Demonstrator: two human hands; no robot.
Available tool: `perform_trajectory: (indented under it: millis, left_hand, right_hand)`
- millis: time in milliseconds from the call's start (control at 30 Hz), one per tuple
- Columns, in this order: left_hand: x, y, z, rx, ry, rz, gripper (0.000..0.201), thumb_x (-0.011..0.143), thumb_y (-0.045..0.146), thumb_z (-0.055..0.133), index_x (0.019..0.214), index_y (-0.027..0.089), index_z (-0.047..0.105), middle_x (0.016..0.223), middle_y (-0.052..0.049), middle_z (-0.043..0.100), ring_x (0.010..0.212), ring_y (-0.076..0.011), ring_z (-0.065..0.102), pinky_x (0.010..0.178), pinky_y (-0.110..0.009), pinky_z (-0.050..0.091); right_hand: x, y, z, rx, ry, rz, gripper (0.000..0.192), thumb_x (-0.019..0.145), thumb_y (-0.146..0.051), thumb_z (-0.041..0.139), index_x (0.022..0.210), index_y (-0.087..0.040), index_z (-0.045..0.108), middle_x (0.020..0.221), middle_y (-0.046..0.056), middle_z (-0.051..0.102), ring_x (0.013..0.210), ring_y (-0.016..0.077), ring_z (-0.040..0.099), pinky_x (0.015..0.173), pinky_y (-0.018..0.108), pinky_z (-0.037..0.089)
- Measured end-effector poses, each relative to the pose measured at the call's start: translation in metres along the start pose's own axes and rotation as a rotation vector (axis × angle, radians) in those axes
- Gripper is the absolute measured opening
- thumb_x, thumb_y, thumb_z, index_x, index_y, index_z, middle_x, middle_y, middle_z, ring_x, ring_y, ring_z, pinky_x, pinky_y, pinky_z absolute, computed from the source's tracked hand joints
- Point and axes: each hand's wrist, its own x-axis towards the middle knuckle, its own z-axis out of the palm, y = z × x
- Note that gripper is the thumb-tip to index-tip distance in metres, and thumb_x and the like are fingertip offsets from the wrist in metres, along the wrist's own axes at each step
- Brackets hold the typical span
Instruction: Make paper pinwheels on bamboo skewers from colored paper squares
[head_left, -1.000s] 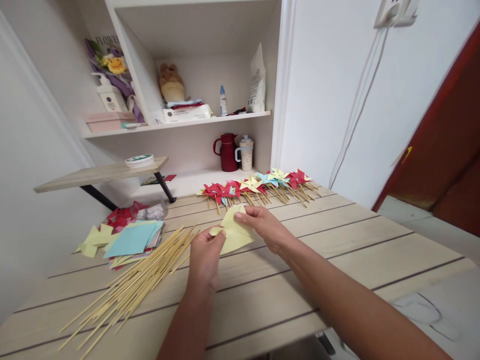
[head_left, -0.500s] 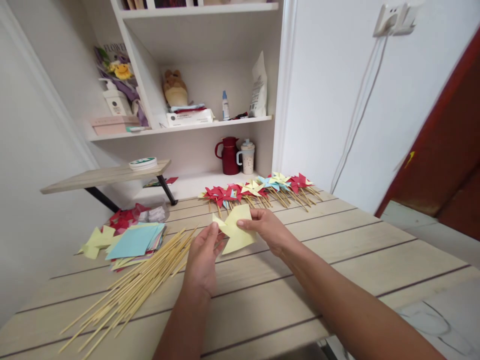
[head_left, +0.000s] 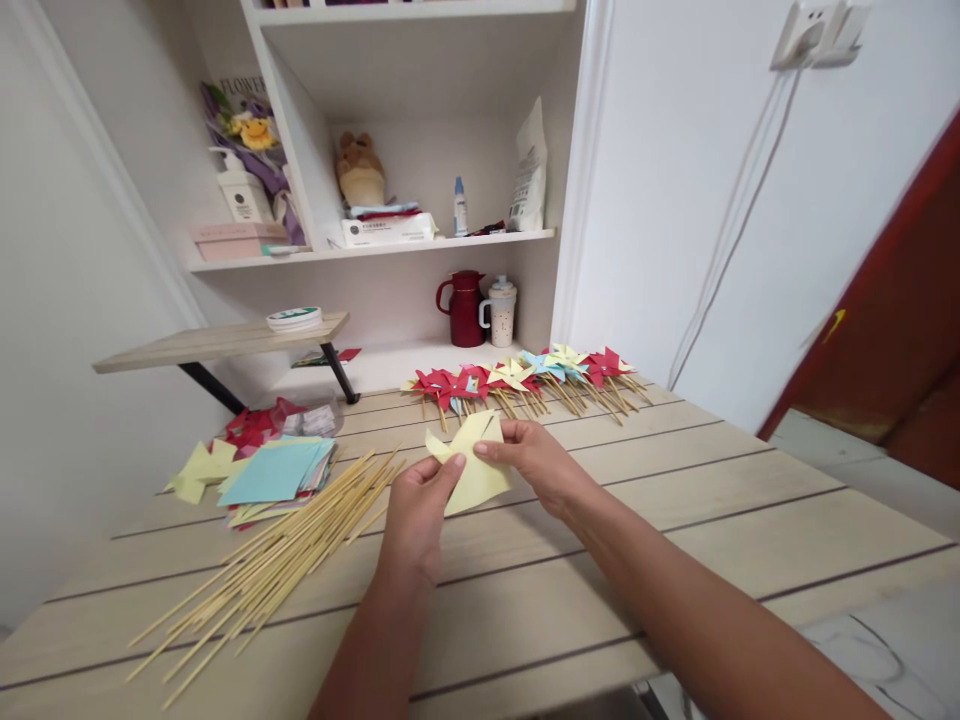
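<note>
Together pinching a yellow paper piece (head_left: 472, 468) above the table (head_left: 675, 520) middle: left hand (head_left: 416, 510) gripping its left point, right hand (head_left: 536, 462) its upper edge. Beside, toward the left edge, bamboo sticks (head_left: 277, 565).

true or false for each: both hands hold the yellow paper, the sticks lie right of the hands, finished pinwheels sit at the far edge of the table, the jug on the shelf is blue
1. Both the left hand and the right hand hold the yellow paper. True.
2. The wooden sticks lie right of the hands. False: they lie to the left.
3. Finished pinwheels sit in a row at the far edge of the table. True.
4. The jug on the shelf is blue. False: it is dark red.
</note>
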Motion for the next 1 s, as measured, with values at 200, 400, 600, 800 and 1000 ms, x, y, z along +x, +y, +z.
perform_trajectory:
  millis: [200,400,600,800,1000]
  left_hand:
    - [0.002,-0.001,-0.002,0.021,-0.002,-0.013,0.037,0.063,0.037,0.085,0.088,0.011,0.078,0.078,-0.01,0.078,0.07,-0.0216,0.071,0.072,-0.032,0.054]
    - [0.003,0.0,-0.004,-0.031,0.082,0.025,0.037,0.061,0.035,0.087,0.086,0.01,0.076,0.077,-0.01,0.077,0.068,-0.0211,0.071,0.068,-0.031,0.054]
    - [0.003,0.011,-0.009,-0.104,0.153,-0.019,0.032,0.062,0.027,0.085,0.086,0.008,0.075,0.078,-0.011,0.078,0.07,-0.0224,0.073,0.069,-0.031,0.057]
    - [0.004,0.014,-0.01,-0.143,0.126,-0.067,0.022,0.071,0.019,0.079,0.09,0.009,0.075,0.083,-0.012,0.078,0.071,-0.0223,0.074,0.064,-0.029,0.058]
    - [0.008,0.014,-0.015,-0.151,0.106,-0.133,0.018,0.075,0.019,0.075,0.09,0.008,0.075,0.08,-0.012,0.078,0.063,-0.0192,0.071,0.055,-0.026,0.055]
  right_hand:
    - [-0.001,0.001,0.001,-0.014,-0.008,-0.005,0.036,0.058,-0.037,0.086,0.082,-0.014,0.074,0.072,0.004,0.073,0.063,0.0165,0.063,0.064,0.03,0.047]
    - [0.0,0.004,0.002,-0.044,0.027,-0.071,0.032,0.068,-0.043,0.081,0.08,-0.016,0.07,0.072,0.002,0.069,0.066,0.0153,0.06,0.066,0.029,0.047]
    - [0.002,-0.002,-0.011,-0.19,0.193,-0.453,0.031,0.079,-0.039,0.074,0.107,-0.027,0.067,0.11,0.004,0.064,0.092,0.0183,0.06,0.082,0.034,0.05]
    - [0.0,-0.001,-0.012,-0.284,-0.05,-0.376,0.031,0.078,-0.03,0.076,0.107,-0.031,0.069,0.121,0.003,0.059,0.098,0.0185,0.061,0.083,0.033,0.05]
    - [0.001,0.004,-0.009,-0.272,-0.152,-0.259,0.021,0.078,-0.027,0.073,0.099,-0.026,0.074,0.093,0.0,0.065,0.081,0.0147,0.058,0.075,0.03,0.046]
